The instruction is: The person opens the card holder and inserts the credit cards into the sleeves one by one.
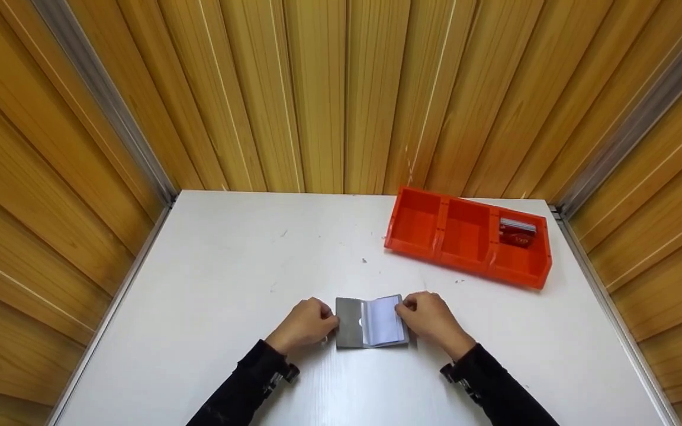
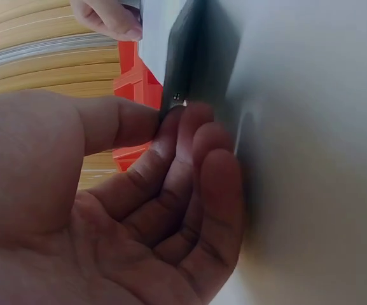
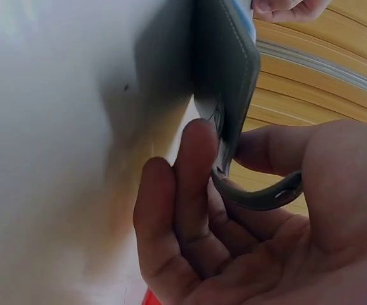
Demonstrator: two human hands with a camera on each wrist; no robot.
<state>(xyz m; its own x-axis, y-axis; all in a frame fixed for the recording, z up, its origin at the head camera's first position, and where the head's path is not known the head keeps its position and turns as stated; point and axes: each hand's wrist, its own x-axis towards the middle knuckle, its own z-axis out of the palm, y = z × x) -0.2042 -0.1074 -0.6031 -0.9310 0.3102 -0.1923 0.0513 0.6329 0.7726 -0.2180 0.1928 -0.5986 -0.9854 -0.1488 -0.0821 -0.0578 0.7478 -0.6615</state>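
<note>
Card holder (image 1: pixel 349 325), lower centre: fingers of left hand (image 1: pixel 304 324) and right hand (image 1: pixel 433 320) pinch opposite edges, apparently an opening step; next move likely needs steady grip.

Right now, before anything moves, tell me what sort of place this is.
Probably a small work booth: wood-look walls with metal strips at the corners close in a white table, and a red three-part tray sits toward its far right.
</note>
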